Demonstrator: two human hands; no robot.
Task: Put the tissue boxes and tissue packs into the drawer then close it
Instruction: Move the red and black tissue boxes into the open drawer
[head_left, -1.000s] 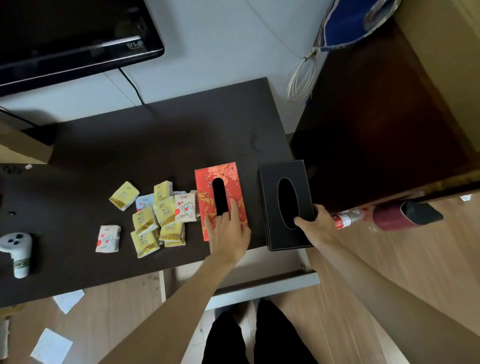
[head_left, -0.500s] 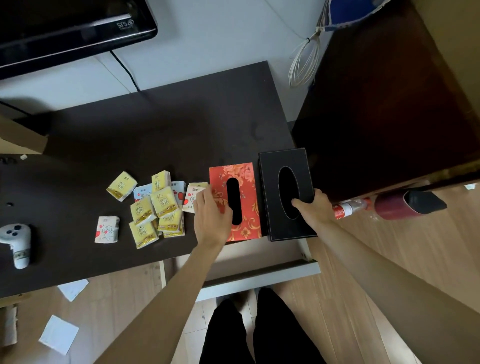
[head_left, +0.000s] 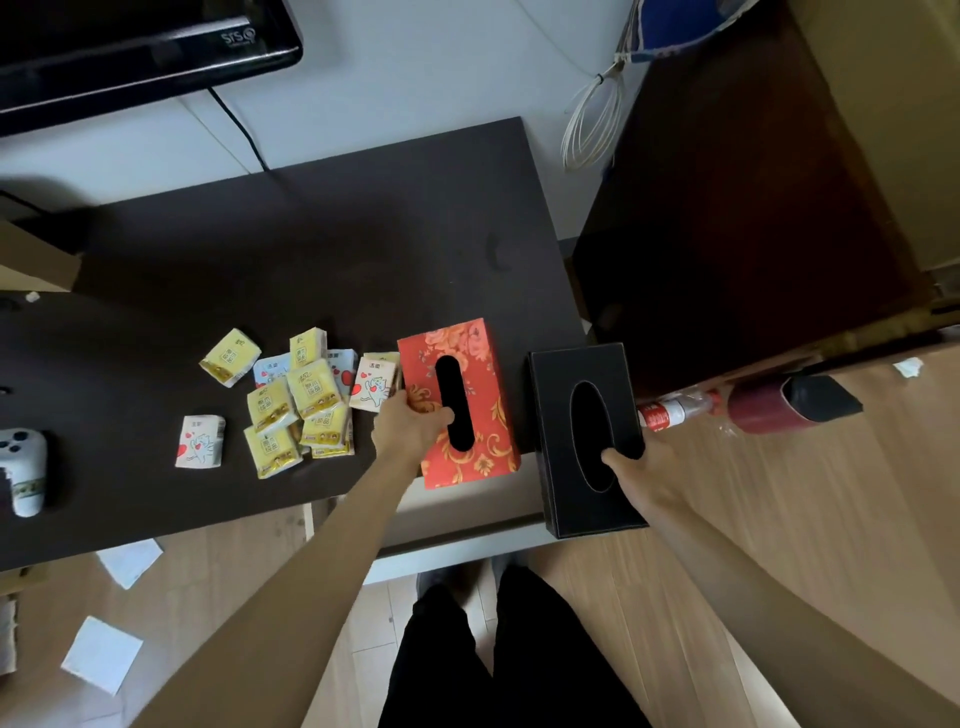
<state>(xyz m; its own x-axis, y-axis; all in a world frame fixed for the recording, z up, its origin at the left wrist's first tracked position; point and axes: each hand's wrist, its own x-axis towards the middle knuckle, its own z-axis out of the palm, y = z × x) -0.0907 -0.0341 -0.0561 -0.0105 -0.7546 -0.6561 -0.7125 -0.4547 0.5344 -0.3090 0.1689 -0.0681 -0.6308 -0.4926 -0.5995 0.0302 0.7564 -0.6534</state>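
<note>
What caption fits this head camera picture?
Left hand grips red floral tissue box, right hand lifts black leather tissue box over open drawer.

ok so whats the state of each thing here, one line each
red tissue box: held by left hand, thumb in the slot
black tissue box: held by right hand, past the desk edge
tissue packs: loose pile on desk
drawer: open

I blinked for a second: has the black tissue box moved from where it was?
Yes. The black tissue box, held by the right hand, has come toward the person, off the dark table edge and over the open drawer.
</note>
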